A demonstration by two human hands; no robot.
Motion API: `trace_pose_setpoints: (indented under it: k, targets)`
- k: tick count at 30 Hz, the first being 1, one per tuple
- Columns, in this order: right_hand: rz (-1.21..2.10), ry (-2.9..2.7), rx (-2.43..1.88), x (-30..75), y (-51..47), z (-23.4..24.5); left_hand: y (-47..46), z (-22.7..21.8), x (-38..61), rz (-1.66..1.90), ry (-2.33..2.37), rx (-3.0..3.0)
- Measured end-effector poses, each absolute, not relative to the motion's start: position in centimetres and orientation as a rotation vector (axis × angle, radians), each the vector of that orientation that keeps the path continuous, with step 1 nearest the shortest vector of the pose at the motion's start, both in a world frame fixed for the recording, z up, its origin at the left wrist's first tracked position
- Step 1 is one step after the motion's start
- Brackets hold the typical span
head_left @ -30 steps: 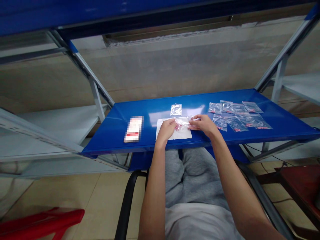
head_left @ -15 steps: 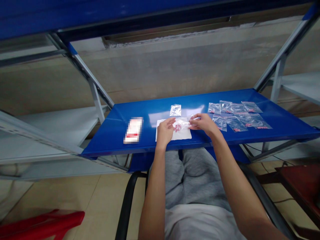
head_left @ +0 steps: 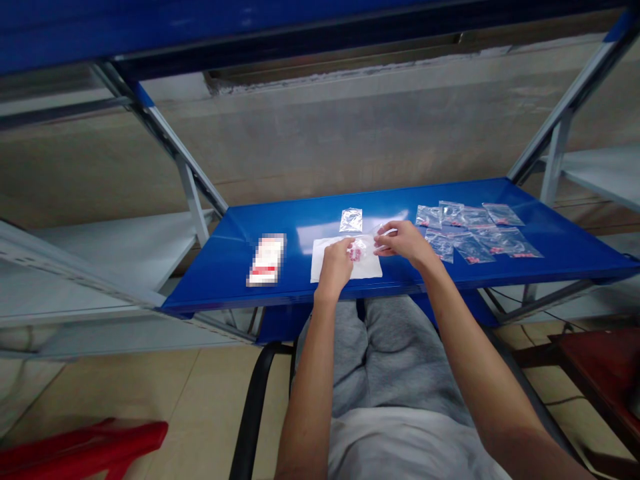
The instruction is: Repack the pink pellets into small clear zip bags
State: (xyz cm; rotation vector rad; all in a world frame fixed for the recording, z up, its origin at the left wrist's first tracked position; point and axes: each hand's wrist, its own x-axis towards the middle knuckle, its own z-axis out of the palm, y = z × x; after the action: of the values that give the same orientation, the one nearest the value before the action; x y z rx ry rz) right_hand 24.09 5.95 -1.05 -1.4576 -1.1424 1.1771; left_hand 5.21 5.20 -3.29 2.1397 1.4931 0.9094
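A small clear zip bag with pink-red pieces inside lies bunched over a white sheet on the blue steel shelf. My left hand presses its fingers on the bag's left side. Pinched between the fingers of my right hand is the bag's upper right edge. An empty-looking clear bag lies just beyond the sheet. To the right lie several small zip bags holding red pieces. Left of the sheet is a white-and-red packet with a blurred label.
Blue-and-white steel shelving uprights stand on both sides, and another blue shelf runs overhead. A concrete wall lies behind. A black chair arm sits below left, a red plastic object on the floor, and a dark red table at right.
My hands have drawn slightly closer together, and the bag is now more bunched, with its pink-red pieces gathered nearer my left hand. The surrounding bags and packet stay in place.
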Motion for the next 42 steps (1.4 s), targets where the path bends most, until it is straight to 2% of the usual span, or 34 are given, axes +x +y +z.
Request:
trace_pose_setpoints:
  k: [8,20,27,33,38,42]
  targets:
    - [1.013,-1.325,-1.575,23.4,6.1,0.6,4.9,-3.5,5.0,0.866,1.509,2.228]
    - [1.103,-1.192,-1.501,25.6,6.0,-0.1,5.0,-3.6,4.7,0.903,1.529,2.180]
    - [1.155,-0.892,-1.272,26.9,6.3,-1.7,6.2,-2.3,5.9,1.137,1.499,1.786]
    - [1.219,-0.760,-1.095,25.2,6.0,-2.9,8.5,-2.0,8.7,1.059,1.197,1.296]
    - [1.286,-0.797,-1.074,25.1,5.3,-3.9,9.2,-1.7,9.0,1.132,1.207,1.260]
    - [1.139,-0.925,-1.197,25.9,6.3,-3.6,9.7,-1.7,8.5,1.089,1.195,1.321]
